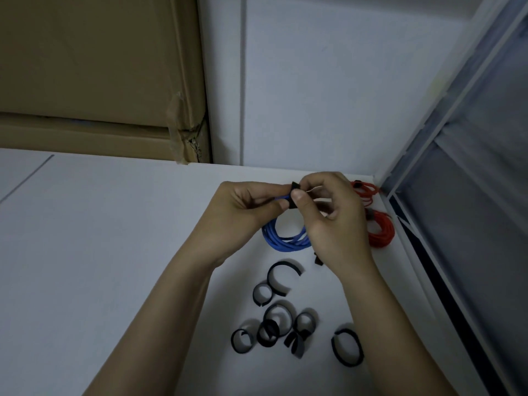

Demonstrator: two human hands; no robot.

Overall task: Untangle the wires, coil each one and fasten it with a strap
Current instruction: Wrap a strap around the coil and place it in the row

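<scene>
While both hands pinched a black strap (293, 194), the blue coil (281, 238) hung beneath.
Left hand (243, 212) and right hand (328, 215) gripped it above the white table (114, 252).

The left half of the desk (85, 238) lies bare and open. Loose black straps (281, 324) crowd the near right, red coils (381, 230) fill the far right corner, and a cardboard box (100, 81) blocks the back left.
</scene>
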